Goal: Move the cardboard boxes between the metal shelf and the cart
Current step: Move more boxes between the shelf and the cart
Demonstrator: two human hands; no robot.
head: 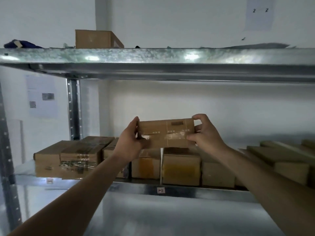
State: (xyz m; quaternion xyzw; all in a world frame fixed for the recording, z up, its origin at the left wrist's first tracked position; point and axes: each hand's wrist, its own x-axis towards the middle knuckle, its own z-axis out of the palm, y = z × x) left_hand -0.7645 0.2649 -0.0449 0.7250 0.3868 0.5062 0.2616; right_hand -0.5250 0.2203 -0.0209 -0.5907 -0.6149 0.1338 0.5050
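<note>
Cardboard box [166,133] gripped at both ends; left hand [130,142], right hand [207,133] curled.

A blue cloth [22,44] lies upper left; paper sheets [41,97] hang on the wall [187,103].

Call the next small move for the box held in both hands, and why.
Probably lower the box flat onto the row of boxes directly below: left hand and right hand grip its ends, it's roughly level and hangs just above them.
</note>
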